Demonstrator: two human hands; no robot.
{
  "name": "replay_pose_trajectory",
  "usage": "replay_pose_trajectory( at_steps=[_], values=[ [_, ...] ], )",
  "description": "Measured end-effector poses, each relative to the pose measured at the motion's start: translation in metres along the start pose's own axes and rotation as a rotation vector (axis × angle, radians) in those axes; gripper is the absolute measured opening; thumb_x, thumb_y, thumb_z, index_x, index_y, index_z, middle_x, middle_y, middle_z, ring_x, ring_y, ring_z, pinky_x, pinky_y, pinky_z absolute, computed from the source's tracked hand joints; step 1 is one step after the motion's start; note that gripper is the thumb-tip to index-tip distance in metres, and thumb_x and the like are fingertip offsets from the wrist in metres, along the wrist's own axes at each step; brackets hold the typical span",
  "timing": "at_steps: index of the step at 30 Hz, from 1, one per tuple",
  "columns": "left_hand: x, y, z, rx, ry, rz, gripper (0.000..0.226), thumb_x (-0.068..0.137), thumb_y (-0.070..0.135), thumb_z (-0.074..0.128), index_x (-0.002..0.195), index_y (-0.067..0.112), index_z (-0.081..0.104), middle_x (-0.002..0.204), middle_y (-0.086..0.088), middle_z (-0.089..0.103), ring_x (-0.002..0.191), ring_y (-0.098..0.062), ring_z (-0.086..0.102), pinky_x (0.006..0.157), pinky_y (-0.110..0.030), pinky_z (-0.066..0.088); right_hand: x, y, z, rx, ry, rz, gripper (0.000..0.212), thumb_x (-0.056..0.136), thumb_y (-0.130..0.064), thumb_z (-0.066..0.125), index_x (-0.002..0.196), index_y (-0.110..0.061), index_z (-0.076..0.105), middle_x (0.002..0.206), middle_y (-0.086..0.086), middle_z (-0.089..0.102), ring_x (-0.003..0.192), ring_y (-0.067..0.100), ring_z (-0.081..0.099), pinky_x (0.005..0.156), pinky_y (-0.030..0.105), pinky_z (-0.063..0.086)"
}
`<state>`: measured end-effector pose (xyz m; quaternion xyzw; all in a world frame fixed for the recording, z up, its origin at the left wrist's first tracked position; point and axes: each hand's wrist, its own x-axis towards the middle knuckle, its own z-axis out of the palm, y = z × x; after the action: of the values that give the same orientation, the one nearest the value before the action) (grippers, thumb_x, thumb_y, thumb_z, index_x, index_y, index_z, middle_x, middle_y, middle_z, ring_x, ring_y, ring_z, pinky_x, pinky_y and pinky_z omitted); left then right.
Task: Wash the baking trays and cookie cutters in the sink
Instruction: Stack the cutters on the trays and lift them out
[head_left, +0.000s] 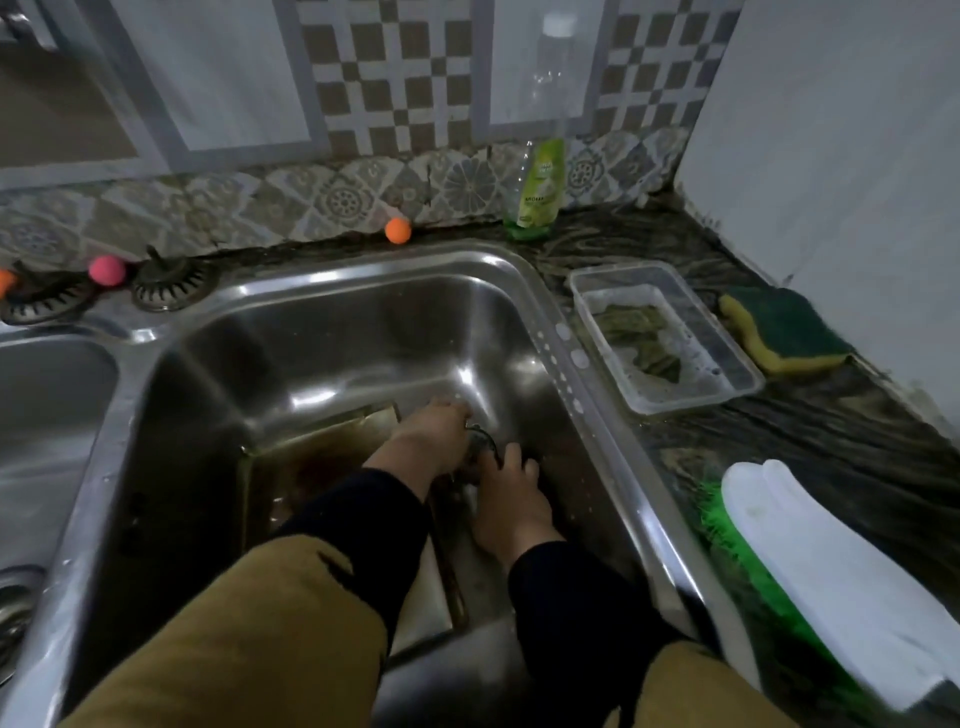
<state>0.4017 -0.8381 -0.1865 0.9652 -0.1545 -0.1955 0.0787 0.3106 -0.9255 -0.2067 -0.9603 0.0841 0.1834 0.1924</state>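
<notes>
Head view: both hands low in sink (332, 312), centre frame. Left hand (431, 431) and right hand (506, 493) meet on 1 small dark metal piece (480, 449), probably a cookie cutter; finger closure cannot be told. Baking tray (322, 441) lies just left of the left hand.

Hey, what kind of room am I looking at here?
Most likely a home kitchen: a stainless steel sink set in a dark patterned countertop, a green dish soap bottle and a yellow-green scrubbing sponge beside it.
</notes>
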Motion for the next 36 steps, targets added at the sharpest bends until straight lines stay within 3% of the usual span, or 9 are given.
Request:
replay_pose_trajectory(
  at_steps=[3,9,17,23,27,30,34,36],
  values=[
    [0.009,0.003,0.007,0.068,-0.054,0.007,0.039,0.096,0.025,0.042,0.135,0.023,0.046,0.141,-0.008,0.042,0.126,-0.031,0.046,0.103,-0.042,0.041,0.006,0.004,0.001,0.033,-0.024,-0.016,0.055,0.091,-0.016,0.056,0.139,-0.025,0.032,0.139,0.009,0.026,0.124,0.035,0.034,0.096,0.043,0.046],
    [0.019,-0.005,0.012,-0.010,-0.047,0.003,0.035,0.092,0.014,0.052,0.122,0.029,0.059,0.122,-0.009,0.054,0.109,-0.027,0.057,0.084,-0.030,0.042,0.004,0.006,-0.001,0.069,0.024,-0.017,0.041,0.093,-0.017,0.052,0.133,-0.022,0.041,0.135,0.010,0.034,0.116,0.034,0.044,0.090,0.042,0.047],
    [0.009,0.007,0.025,-0.221,0.056,-0.136,0.028,0.090,0.007,0.048,0.107,0.015,0.069,0.113,-0.010,0.065,0.103,-0.028,0.062,0.092,-0.035,0.051,-0.001,0.002,-0.015,0.005,0.019,0.048,0.034,0.096,-0.019,0.043,0.129,-0.017,0.049,0.130,0.013,0.042,0.111,0.033,0.054,0.084,0.039,0.048],
    [-0.003,0.020,0.008,-0.315,0.131,-0.143,0.023,0.090,0.010,0.051,0.100,0.020,0.069,0.110,-0.010,0.066,0.103,-0.029,0.062,0.090,-0.034,0.051,-0.009,-0.005,-0.043,-0.075,0.099,0.082,0.033,0.099,-0.013,0.035,0.127,-0.013,0.053,0.131,0.013,0.045,0.114,0.032,0.053,0.086,0.039,0.046],
    [-0.022,0.013,-0.031,-0.271,0.242,-0.158,0.023,0.091,0.012,0.053,0.105,0.021,0.069,0.111,-0.009,0.066,0.103,-0.028,0.063,0.085,-0.034,0.051,-0.018,-0.016,-0.076,-0.139,0.197,-0.058,0.034,0.096,-0.011,0.037,0.120,-0.018,0.059,0.122,0.008,0.053,0.106,0.028,0.057,0.081,0.035,0.047],
    [-0.053,-0.002,-0.054,-0.240,0.325,-0.239,0.021,0.090,0.013,0.054,0.103,0.019,0.070,0.106,-0.008,0.066,0.098,-0.027,0.063,0.076,-0.034,0.051,-0.025,-0.030,-0.089,-0.123,0.188,-0.170,0.030,0.094,-0.018,0.042,0.118,-0.022,0.059,0.115,0.004,0.057,0.095,0.023,0.058,0.068,0.030,0.042],
    [-0.111,-0.031,-0.050,-0.213,0.315,-0.411,0.019,0.091,0.016,0.053,0.103,0.017,0.068,0.099,-0.006,0.066,0.089,-0.023,0.063,0.069,-0.032,0.049,-0.051,-0.060,-0.074,-0.138,0.102,-0.425,0.030,0.094,-0.014,0.046,0.121,-0.022,0.057,0.117,0.000,0.052,0.097,0.022,0.054,0.069,0.028,0.037],
    [-0.140,-0.049,-0.034,-0.221,0.260,-0.487,0.018,0.091,0.021,0.053,0.102,0.020,0.068,0.092,-0.002,0.065,0.082,-0.020,0.061,0.066,-0.031,0.048,-0.061,-0.071,-0.053,-0.194,0.013,-0.512,0.025,0.093,-0.011,0.049,0.113,-0.020,0.060,0.113,0.003,0.052,0.090,0.024,0.054,0.067,0.030,0.036]
  ],
)
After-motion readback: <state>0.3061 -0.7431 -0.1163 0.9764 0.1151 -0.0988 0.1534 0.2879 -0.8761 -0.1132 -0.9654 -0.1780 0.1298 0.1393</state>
